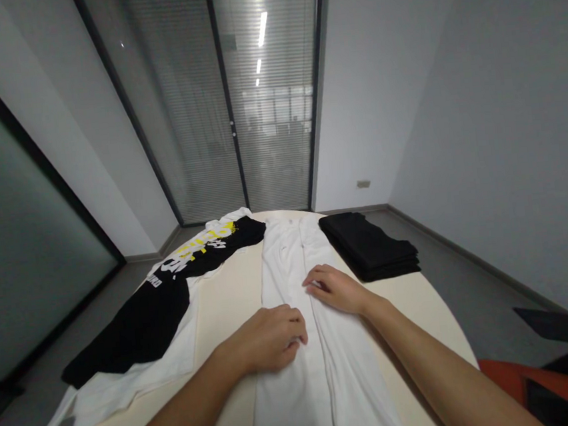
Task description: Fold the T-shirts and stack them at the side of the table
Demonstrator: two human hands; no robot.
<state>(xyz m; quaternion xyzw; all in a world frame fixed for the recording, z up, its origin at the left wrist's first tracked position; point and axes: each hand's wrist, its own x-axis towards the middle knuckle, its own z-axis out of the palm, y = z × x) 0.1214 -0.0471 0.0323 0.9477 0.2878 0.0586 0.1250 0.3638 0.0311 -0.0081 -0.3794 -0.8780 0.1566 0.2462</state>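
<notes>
A long white garment, which looks like trousers (346, 361) laid lengthwise, runs down the middle of the round table (229, 292). My left hand (270, 338) is over its left part, fingers loosely curled and the thumb apart from them. No cloth shows between those fingers. Farther up, my right hand (336, 288) is at the garment's right side, its fingers bent and spread with a gap to the thumb. It seems to touch the cloth lightly. The fabric has lengthwise creases beneath both hands.
On the table's left lies a black and white printed garment (144, 327), partly hanging over the edge. Folded black clothes (370, 245) are stacked at the right. An orange and black chair (541, 382) stands at lower right. Beyond are glass doors (235, 124) and walls.
</notes>
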